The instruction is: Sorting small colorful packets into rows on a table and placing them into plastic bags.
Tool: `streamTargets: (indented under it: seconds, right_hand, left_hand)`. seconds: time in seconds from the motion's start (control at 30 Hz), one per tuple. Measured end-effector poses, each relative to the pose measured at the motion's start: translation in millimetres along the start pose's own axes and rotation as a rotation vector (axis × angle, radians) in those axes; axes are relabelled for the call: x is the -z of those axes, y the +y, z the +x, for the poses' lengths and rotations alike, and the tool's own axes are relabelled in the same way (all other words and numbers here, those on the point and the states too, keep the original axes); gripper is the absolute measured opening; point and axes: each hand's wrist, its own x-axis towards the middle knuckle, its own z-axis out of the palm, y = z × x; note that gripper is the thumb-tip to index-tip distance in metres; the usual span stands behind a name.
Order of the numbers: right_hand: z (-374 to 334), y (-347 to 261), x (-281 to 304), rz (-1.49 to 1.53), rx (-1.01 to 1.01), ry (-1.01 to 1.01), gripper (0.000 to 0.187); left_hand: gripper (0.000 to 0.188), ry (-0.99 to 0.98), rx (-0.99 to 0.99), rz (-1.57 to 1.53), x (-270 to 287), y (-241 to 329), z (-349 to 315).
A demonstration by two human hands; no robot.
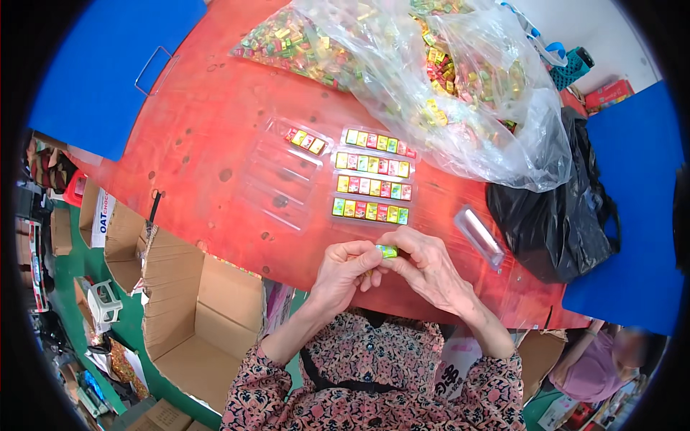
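Observation:
Both of my hands meet over the near edge of the red table, pinching a small green wrapped candy piece (389,251) between them. My left hand (341,271) grips its left end with thumb and fingers. From the right, my right hand (430,267) holds the other end, its fingertips curled over the piece. Just beyond my hands lies a clear plastic tray (372,221) with rows of small red, yellow and green pieces. To its left is a second clear tray (282,185), with several pieces in its far row.
A large clear bag (388,68) of the same small pieces covers the far table (194,144). At right are a narrow clear plastic container (479,235) and a black plastic bag (564,223). An open cardboard box (183,316) stands at lower left; another person (593,370) is at lower right.

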Motion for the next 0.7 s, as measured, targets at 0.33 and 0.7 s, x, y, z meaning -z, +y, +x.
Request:
streamTargets:
  seconds: [0.33,0.7]
  right_hand:
    - [79.0,12.6,20.2,0.528,-0.273,-0.169,0.015]
    - [227.6,154.8,172.4,-0.313,-0.235,0.760,0.020]
  left_hand:
    - [0.028,0.013,-0.088,-0.151,3.1,14.5,1.1]
    - [0.024,-0.034,0.190,-0.200,16.7,-5.4,-11.5]
